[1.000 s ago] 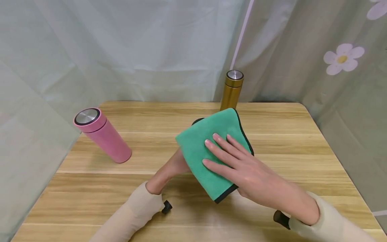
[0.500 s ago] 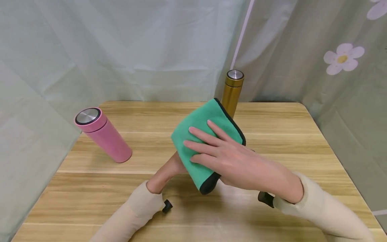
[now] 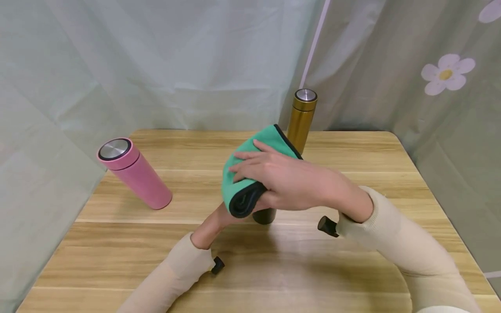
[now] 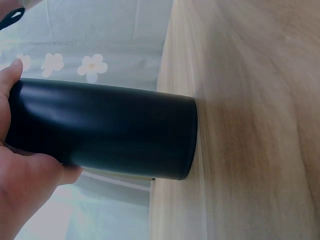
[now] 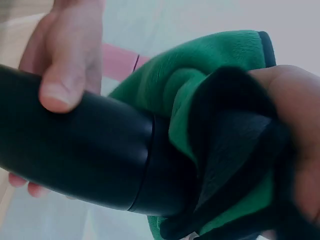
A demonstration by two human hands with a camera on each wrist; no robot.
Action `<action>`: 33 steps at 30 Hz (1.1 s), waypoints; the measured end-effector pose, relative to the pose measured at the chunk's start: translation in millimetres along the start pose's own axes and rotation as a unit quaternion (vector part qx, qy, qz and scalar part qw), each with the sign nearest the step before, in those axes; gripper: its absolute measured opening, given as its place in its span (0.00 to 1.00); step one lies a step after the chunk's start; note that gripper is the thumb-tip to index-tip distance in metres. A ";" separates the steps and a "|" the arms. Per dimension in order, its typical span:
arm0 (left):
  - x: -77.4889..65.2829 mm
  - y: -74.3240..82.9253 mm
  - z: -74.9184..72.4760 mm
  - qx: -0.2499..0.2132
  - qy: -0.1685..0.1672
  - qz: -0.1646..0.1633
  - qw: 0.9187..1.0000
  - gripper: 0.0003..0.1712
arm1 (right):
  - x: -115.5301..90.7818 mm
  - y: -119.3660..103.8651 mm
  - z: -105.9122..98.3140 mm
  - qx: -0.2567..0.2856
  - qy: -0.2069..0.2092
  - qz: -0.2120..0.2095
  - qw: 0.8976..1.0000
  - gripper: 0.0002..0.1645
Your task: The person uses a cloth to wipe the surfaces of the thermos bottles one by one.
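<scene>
green cloth [image 3: 250,167], edged in black, is wrapped over the top of the black flask [image 3: 264,215] near the middle of the wooden table [image 3: 352,261]. your right hand [image 3: 287,180] lies over the cloth with its fingers curled down across it and the thumb underneath, so the cloth is pinched around the flask's upper end (in the right wrist view the cloth [image 5: 220,130] bunches between your palm and the flask's cap end [image 5: 90,160]). your left hand [image 3: 221,217] comes up from below and grips the flask's body; the left wrist view shows the thumb and palm [image 4: 25,190] curled round the dark cylinder [image 4: 105,130], whose base sits on the wood. from the head view only the foot of the flask shows beneath your hands.

the pink flask [image 3: 133,174] stands tilted-looking near the table's left edge, well apart from your hands. the gold flask [image 3: 301,117] stands upright at the back, just behind the cloth. a pale curtain with flower prints [image 3: 446,74] hangs behind the table.
</scene>
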State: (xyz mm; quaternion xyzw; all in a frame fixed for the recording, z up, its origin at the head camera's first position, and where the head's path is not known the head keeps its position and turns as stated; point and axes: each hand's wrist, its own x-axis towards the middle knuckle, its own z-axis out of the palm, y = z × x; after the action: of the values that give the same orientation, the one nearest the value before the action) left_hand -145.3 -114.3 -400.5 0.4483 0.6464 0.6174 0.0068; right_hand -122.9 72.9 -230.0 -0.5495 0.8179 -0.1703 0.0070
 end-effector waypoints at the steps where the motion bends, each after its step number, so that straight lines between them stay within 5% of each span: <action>1: 3.3 2.0 1.5 -0.011 -0.006 -0.018 1.000 0.31 | 3.6 2.4 -1.6 0.012 0.003 0.001 1.000 0.21; 5: 12.0 9.8 6.8 -0.047 -0.006 -0.110 0.993 0.20 | 15.1 10.7 -6.2 0.047 0.022 0.010 0.999 0.13; 15: 13.6 14.2 7.9 -0.022 0.033 -0.162 0.986 0.36 | 28.0 36.1 -18.8 0.136 0.012 0.105 0.985 0.10; 20: 13.9 15.1 8.2 -0.019 0.042 -0.182 0.982 0.44 | 19.5 49.6 -15.6 0.217 0.047 0.157 0.962 0.08; 25: 13.8 15.6 7.8 -0.022 0.049 -0.186 0.981 0.47 | 4.2 60.1 -7.8 0.284 0.087 0.156 0.942 0.11; 30: 13.6 17.1 8.3 -0.026 0.054 -0.190 0.980 0.49 | -13.0 65.0 1.8 0.361 0.125 0.175 0.907 0.17; 33: 13.4 18.6 9.1 -0.026 0.055 -0.193 0.979 0.49 | -24.0 64.3 7.3 0.381 0.140 0.183 0.896 0.21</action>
State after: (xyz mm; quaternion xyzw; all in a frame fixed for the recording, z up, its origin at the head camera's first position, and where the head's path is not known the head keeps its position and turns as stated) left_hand -137.6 -102.3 -380.4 0.2806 0.7036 0.6449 0.1019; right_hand -169.6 114.2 -259.5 -0.3160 0.7691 -0.5396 0.1320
